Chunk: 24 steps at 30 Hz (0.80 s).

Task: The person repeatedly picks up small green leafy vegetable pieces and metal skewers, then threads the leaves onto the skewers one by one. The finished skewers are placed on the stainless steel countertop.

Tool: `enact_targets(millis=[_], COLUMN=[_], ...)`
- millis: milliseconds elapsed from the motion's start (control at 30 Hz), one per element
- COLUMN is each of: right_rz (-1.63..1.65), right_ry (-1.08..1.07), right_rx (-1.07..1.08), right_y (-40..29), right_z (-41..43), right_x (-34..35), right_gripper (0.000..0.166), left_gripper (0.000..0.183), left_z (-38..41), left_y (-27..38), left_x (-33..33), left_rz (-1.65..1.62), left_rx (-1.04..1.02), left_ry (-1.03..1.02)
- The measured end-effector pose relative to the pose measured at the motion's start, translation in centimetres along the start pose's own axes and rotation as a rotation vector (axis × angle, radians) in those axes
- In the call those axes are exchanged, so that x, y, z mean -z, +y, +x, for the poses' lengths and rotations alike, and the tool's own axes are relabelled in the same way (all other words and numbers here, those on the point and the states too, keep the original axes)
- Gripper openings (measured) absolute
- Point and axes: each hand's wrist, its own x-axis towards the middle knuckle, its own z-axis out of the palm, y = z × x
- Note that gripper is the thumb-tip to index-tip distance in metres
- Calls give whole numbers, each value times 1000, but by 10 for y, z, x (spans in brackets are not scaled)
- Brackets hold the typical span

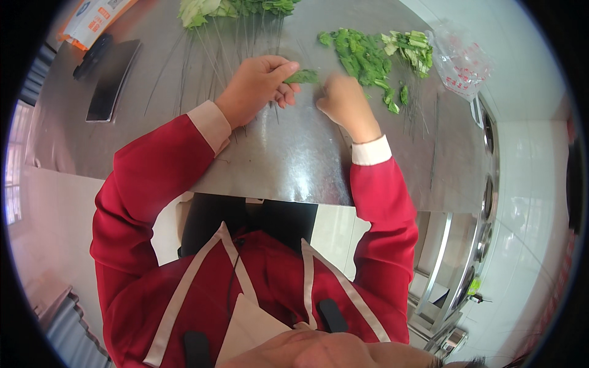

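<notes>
Between the thumb and fingers of my left hand (264, 83) is a folded green leaf piece (301, 76). Just to its right is my right hand (343, 103), blurred, its fingers curled; I cannot tell whether it pinches a thin skewer. A pile of loose cut green leaves (366, 57) lies right of that hand. Beyond it, paler chopped leaves (416, 50) lie at the heads of thin metal skewers (416, 108). At the far edge, more leafy bunches (230, 9) sit on skewers whose bare shafts (211, 48) point toward me.
A steel table (294, 161) spans the view. On its left lie a dark phone (112, 83), a black object (93, 56) and an orange-white packet (94, 20). A clear plastic bag with red print (462, 64) is at the right, near the tiled wall (529, 152). One skewer (434, 142) lies apart.
</notes>
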Motion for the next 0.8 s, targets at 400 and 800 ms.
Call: enact_targets(millis=[400,800], right_rz=[50,-86], right_ry=[59,-14], right_rx=[-62,-138], right_y=[-15,-18], right_z=[-2,10], right_x=[5,3], right_gripper=[21,18], left_gripper=[36,33], left_z=[0,2], left_y=[1,1], left_x=[4,6], left_rz=[-153,-37], left_rx=[-38,-105], left_ry=[-53,-201])
